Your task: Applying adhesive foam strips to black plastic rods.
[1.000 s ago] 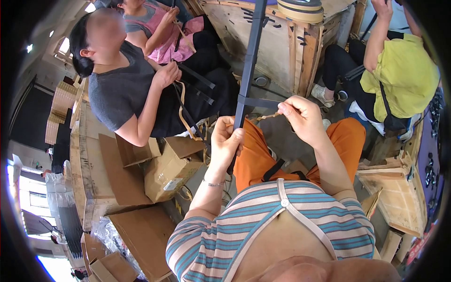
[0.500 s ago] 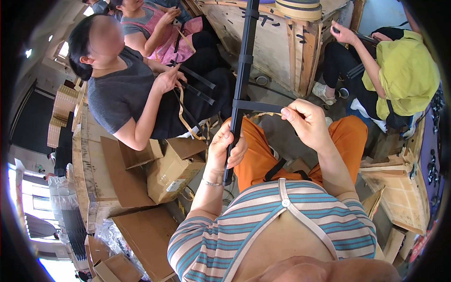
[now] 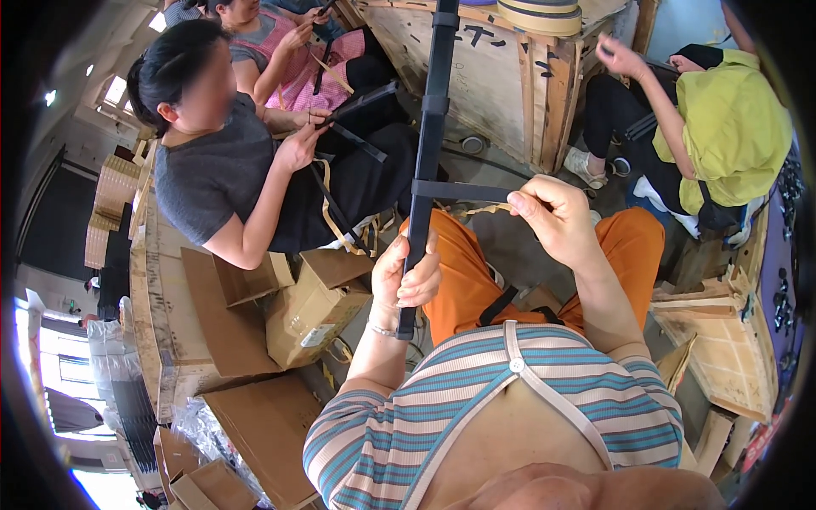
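Observation:
My left hand (image 3: 406,276) is wrapped round the lower part of a long black bar (image 3: 427,153) that stands nearly upright in the picture. Dark bands circle the bar at intervals above the hand. A black strip of tape (image 3: 467,190) runs from the bar to the right, stretched fairly straight. Its far end is pinched between the thumb and fingers of my right hand (image 3: 552,217). A tan backing strip (image 3: 483,209) dangles just under the tape, close to the right fingertips.
At the left, a co-worker in a grey shirt (image 3: 204,170) handles black bars; another in a pink apron (image 3: 293,76) sits beyond. A person in a yellow-green top (image 3: 733,127) sits at right. Open cardboard boxes (image 3: 319,306) lie lower left. Tape rolls (image 3: 541,19) rest on a wooden crate (image 3: 484,76).
The bar and my left hand have shifted slightly left and down, so a longer stretch of tape shows. My right hand has barely moved. The grey-shirted co-worker's bar has swung up.

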The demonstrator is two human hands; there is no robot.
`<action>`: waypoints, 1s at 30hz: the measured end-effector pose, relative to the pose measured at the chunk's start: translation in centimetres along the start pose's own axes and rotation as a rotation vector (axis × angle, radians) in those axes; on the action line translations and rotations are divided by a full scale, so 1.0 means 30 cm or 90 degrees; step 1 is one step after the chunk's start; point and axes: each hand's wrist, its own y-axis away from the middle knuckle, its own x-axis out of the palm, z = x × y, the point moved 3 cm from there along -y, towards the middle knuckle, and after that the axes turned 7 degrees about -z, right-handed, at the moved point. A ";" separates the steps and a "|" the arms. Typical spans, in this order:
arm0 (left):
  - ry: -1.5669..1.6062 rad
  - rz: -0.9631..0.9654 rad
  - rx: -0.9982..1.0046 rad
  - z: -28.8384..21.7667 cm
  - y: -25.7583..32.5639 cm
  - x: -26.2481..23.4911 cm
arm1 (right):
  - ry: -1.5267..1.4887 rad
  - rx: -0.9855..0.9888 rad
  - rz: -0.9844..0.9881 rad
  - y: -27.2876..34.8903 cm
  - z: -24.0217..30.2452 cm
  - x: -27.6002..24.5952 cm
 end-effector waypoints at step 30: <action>0.002 0.029 -0.046 0.038 0.007 0.018 | -0.098 0.083 0.127 -0.060 0.070 0.169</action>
